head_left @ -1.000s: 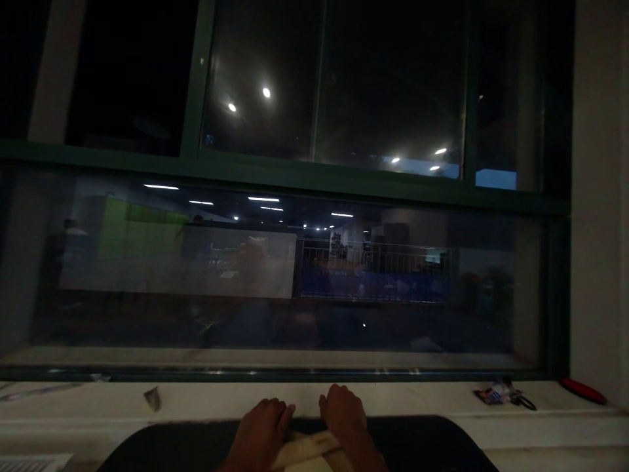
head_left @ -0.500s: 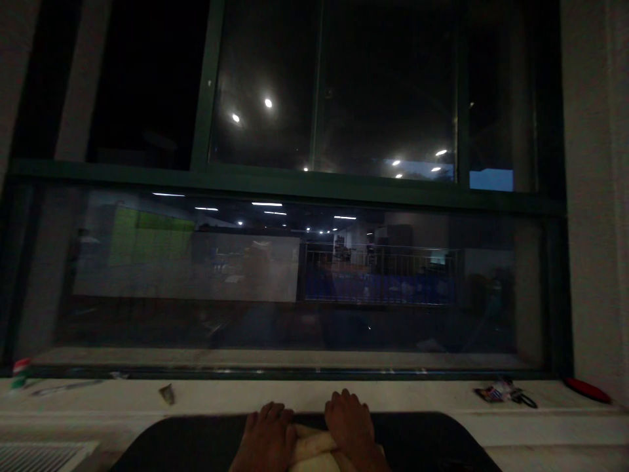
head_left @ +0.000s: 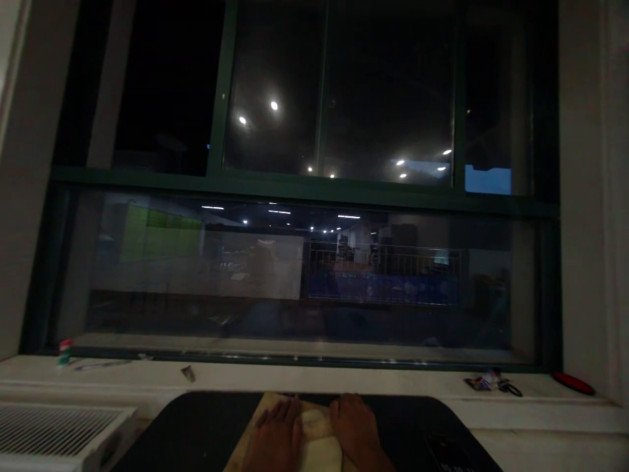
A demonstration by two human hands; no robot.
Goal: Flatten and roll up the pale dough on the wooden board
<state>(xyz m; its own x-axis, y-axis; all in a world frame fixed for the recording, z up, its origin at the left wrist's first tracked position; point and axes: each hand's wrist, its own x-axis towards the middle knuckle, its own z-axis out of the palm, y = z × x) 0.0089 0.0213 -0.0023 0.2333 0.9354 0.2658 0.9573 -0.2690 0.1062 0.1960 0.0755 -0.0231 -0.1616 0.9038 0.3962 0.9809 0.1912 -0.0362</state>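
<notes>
A pale tan sheet (head_left: 317, 429), cloth-like and creased, lies on the dark tabletop (head_left: 211, 426) at the bottom of the view. My left hand (head_left: 278, 432) rests flat on its left part, fingers stretched forward. Over its right side, my right hand (head_left: 356, 426) is bent with the fingers close together and appears to grip it; dim light partly hides the fingertips. Between the two hands the sheet shows a lighter, folded area. To the right of my right hand, a dark phone (head_left: 449, 452) with faint digits lies on the tabletop.
Beyond the table runs a white windowsill (head_left: 344, 380) below a large green-framed window (head_left: 314, 187). On the sill are a red-and-green container (head_left: 64, 352), a small crumpled piece (head_left: 187, 373), small packets (head_left: 484, 380) and a red oval object (head_left: 573, 383). A white radiator (head_left: 59, 432) stands at left.
The sheet, bunched between my hands before, now lies more spread out. My left hand has flattened its fingers onto it. The view has tilted, bringing the phone into sight.
</notes>
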